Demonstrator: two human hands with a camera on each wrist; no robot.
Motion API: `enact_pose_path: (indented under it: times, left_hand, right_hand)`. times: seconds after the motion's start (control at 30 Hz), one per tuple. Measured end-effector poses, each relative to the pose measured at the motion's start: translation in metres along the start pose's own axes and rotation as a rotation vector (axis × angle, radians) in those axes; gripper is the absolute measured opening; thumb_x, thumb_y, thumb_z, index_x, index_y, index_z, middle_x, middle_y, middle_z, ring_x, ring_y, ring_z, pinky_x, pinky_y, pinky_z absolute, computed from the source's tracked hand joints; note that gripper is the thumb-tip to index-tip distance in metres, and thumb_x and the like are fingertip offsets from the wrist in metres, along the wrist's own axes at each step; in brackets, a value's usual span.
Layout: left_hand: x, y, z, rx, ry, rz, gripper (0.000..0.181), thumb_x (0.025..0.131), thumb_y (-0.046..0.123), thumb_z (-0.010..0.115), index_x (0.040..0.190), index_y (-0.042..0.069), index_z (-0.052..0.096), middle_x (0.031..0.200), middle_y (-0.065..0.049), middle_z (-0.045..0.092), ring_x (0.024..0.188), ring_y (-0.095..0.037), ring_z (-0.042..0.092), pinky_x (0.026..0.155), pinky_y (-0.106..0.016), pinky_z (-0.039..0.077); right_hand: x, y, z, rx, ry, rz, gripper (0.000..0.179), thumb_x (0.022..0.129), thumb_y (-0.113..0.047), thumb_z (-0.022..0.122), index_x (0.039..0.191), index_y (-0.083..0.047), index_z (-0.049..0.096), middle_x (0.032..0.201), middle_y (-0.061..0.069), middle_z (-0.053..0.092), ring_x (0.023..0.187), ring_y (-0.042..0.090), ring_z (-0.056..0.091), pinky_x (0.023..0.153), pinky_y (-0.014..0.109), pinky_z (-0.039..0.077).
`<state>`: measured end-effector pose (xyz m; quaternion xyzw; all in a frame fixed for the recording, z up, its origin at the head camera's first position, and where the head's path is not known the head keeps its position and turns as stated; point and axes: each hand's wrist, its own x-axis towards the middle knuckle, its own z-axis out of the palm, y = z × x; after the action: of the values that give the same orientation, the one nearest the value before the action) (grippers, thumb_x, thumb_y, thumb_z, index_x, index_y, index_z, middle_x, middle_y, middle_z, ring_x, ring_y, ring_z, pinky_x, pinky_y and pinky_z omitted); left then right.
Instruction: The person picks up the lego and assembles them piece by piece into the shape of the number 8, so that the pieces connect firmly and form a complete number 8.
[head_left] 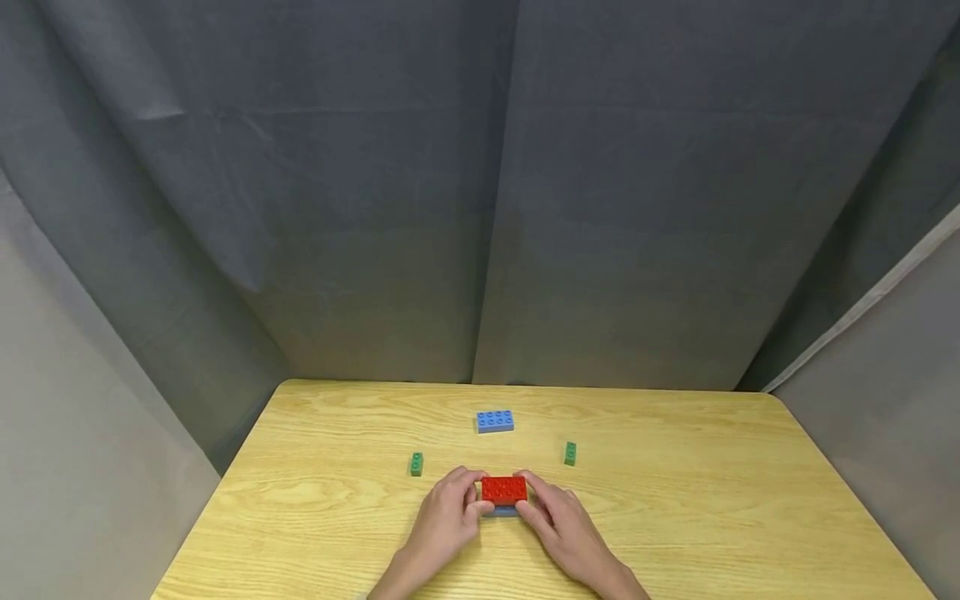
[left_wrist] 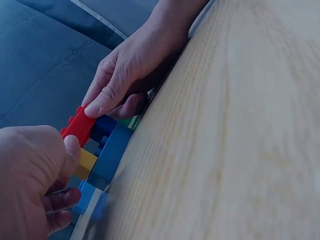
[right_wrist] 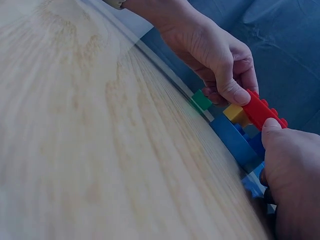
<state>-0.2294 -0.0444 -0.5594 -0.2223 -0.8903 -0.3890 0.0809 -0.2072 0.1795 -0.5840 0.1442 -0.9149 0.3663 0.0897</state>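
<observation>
A red toy building brick [head_left: 504, 490] with studs on top lies level between both hands near the front of the table. My left hand [head_left: 441, 518] pinches its left end with thumb and fingers, and my right hand [head_left: 567, 533] pinches its right end the same way. Beneath it, a yellow brick [right_wrist: 234, 114] sits toward the left hand and a dark blue brick [left_wrist: 102, 126] toward the right. Both stand on a longer blue brick [left_wrist: 113, 156] at the bottom, mostly hidden by the red one in the head view.
Farther back on the wooden table [head_left: 675, 500] lies another blue brick [head_left: 495, 422]. One small green brick [head_left: 416, 464] is to the left of the hands, a second green brick [head_left: 571, 453] to the right. Grey curtains [head_left: 375, 208] hang behind the table's far edge.
</observation>
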Motion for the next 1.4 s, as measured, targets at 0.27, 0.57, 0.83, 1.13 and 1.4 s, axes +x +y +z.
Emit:
enact_pose_path:
  times: [0.27, 0.57, 0.83, 1.13, 1.4]
  left_hand:
    - [-0.0003, 0.0012, 0.0000, 0.007, 0.007, 0.007, 0.037, 0.088, 0.020, 0.082, 0.119, 0.004, 0.073, 0.078, 0.011, 0.052, 0.066, -0.001, 0.043, 0.059, -0.019, 0.041]
    - [-0.0029, -0.0037, 0.0032, 0.012, 0.015, 0.010, 0.035, 0.088, 0.018, 0.083, 0.119, 0.004, 0.074, 0.078, 0.012, 0.051, 0.066, -0.001, 0.043, 0.059, -0.019, 0.041]
    - [-0.0082, -0.0067, 0.0056, 0.028, 0.043, 0.034, 0.035, 0.087, 0.020, 0.083, 0.118, 0.005, 0.075, 0.077, 0.013, 0.051, 0.065, 0.000, 0.042, 0.059, -0.019, 0.040]
    - [-0.0048, -0.0057, 0.0059, 0.023, 0.019, 0.014, 0.036, 0.089, 0.021, 0.082, 0.120, 0.005, 0.073, 0.078, 0.013, 0.051, 0.065, -0.001, 0.042, 0.059, -0.019, 0.040]
    - [0.0009, -0.0055, 0.0069, 0.004, 0.005, -0.003, 0.040, 0.091, 0.025, 0.079, 0.126, 0.006, 0.070, 0.082, 0.013, 0.053, 0.068, 0.000, 0.044, 0.062, -0.019, 0.043]
  right_hand:
    - [-0.0021, -0.0002, 0.0013, -0.012, 0.006, 0.025, 0.051, 0.106, -0.048, 0.057, 0.147, -0.018, 0.061, 0.118, -0.014, 0.071, 0.088, 0.003, 0.053, 0.087, 0.039, 0.046]
    - [-0.0033, 0.0000, 0.0030, -0.012, -0.004, 0.021, 0.054, 0.106, -0.050, 0.055, 0.148, -0.016, 0.061, 0.127, -0.009, 0.072, 0.102, 0.004, 0.063, 0.091, 0.041, 0.049]
    - [-0.0064, -0.0021, 0.0032, -0.001, -0.014, 0.007, 0.053, 0.106, -0.047, 0.056, 0.148, -0.015, 0.060, 0.106, -0.018, 0.070, 0.088, 0.000, 0.055, 0.086, 0.037, 0.045]
    - [-0.0027, 0.0009, 0.0017, 0.027, -0.023, 0.002, 0.051, 0.105, -0.041, 0.061, 0.144, -0.008, 0.062, 0.071, -0.019, 0.044, 0.063, -0.001, 0.036, 0.076, 0.027, 0.037]
    - [0.0029, 0.0023, -0.0003, 0.080, -0.016, 0.004, 0.048, 0.106, -0.038, 0.062, 0.143, -0.009, 0.063, 0.069, -0.017, 0.046, 0.060, -0.002, 0.035, 0.060, 0.020, 0.037]
